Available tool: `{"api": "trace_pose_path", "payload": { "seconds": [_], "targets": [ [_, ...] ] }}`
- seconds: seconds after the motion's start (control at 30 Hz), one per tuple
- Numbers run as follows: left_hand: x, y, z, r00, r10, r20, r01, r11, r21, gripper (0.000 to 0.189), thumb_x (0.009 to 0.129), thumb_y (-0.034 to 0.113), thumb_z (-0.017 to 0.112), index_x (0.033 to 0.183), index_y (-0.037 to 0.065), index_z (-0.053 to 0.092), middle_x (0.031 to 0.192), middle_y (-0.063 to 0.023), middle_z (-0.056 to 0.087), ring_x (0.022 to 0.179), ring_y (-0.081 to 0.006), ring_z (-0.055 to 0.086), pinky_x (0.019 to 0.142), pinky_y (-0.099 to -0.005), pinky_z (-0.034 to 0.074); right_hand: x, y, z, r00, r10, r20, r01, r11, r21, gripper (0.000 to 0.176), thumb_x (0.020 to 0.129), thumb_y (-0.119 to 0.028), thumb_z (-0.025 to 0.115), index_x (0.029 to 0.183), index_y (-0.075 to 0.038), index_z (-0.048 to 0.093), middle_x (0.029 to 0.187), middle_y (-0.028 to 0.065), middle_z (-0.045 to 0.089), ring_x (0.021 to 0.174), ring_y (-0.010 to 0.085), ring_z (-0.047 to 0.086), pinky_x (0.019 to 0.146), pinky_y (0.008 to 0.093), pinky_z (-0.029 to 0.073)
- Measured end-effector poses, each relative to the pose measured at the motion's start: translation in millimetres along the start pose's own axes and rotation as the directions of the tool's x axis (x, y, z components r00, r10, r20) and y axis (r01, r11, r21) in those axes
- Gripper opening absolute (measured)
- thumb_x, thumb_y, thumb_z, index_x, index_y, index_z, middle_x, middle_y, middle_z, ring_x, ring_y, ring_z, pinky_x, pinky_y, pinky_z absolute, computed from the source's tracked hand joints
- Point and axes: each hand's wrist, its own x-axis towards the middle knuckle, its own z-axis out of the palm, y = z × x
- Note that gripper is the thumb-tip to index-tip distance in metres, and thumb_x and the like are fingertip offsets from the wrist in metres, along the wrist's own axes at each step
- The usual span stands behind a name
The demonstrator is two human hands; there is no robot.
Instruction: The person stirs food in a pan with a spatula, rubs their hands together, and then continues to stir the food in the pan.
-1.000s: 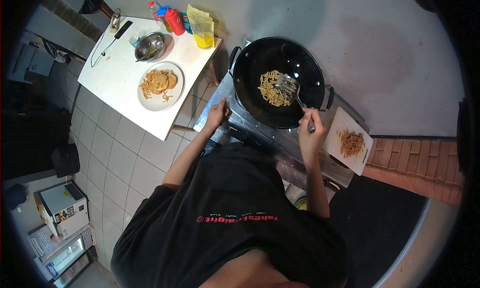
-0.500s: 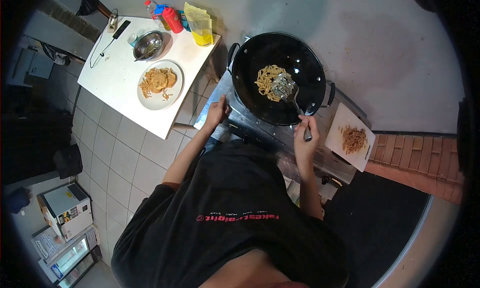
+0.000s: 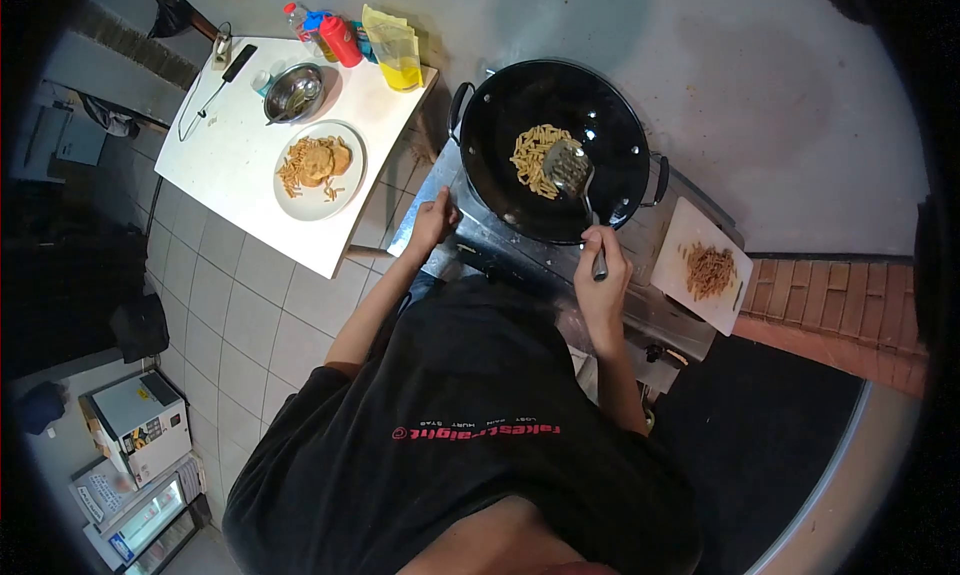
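The right hand [image 3: 600, 263] is wrapped in a fist round the handle of a slotted spatula [image 3: 571, 169], fingers pressed together, at the wok's near rim. The handle runs up and away from the fingers, and the blade lies well beyond them inside the black wok [image 3: 612, 125], its left edge touching the heap of pasta pieces [image 3: 530, 157] (short, pale tubes). The left hand [image 3: 436, 220] rests on the near-left edge of the metal stove [image 3: 497, 247]; I cannot tell whether its bent fingers grip anything. To the right lies a white cutting board [image 3: 688, 233].
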Motion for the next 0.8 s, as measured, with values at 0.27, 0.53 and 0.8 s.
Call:
{"api": "trace_pose_path", "payload": {
  "seconds": [0.27, 0.53, 0.8],
  "targets": [
    [-4.5, 6.6, 2.6, 1.000, -0.019, 0.004, 0.019, 1.000, -0.010, 0.067, 0.097, 0.063, 0.042, 0.054, 0.012, 0.046, 0.052, -0.0002, 0.047, 0.036, -0.0086, 0.033, 0.036, -0.0263, 0.020, 2.5, -7.0, -3.2, 1.000, 0.023, 0.007, -0.023, 0.998, 0.053, 0.007, 0.093, -0.001, 0.051, 0.089, 0.002, 0.056, 0.080, 0.0177, 0.062, 0.074, 0.0347, 0.064, 0.068, 0.0390, 0.048],
    [-2.3, 3.5, 1.4, 1.000, -0.018, 0.012, 0.018, 1.000, -0.026, 0.067, 0.097, 0.062, 0.043, 0.053, 0.012, 0.046, 0.051, -0.0007, 0.045, 0.037, -0.0100, 0.034, 0.036, -0.0264, 0.020, -6.9, -0.7, 5.9, 0.998, -0.056, -0.031, 0.057, 0.998, 0.031, 0.012, 0.096, -0.005, 0.050, 0.089, 0.001, 0.057, 0.073, 0.0138, 0.058, 0.062, 0.0220, 0.061, 0.062, 0.0336, 0.046],
    [-2.1, 3.6, 1.2, 1.000, -0.017, 0.014, 0.017, 0.999, -0.030, 0.066, 0.098, 0.061, 0.042, 0.054, 0.012, 0.045, 0.051, -0.0003, 0.045, 0.037, -0.0098, 0.034, 0.036, -0.0261, 0.021, -11.4, -7.0, 1.8, 0.999, 0.032, 0.030, -0.033, 0.999, 0.030, 0.008, 0.094, -0.002, 0.050, 0.091, 0.003, 0.056, 0.083, 0.0190, 0.062, 0.077, 0.0368, 0.064, 0.070, 0.0399, 0.049]
  ]
}}
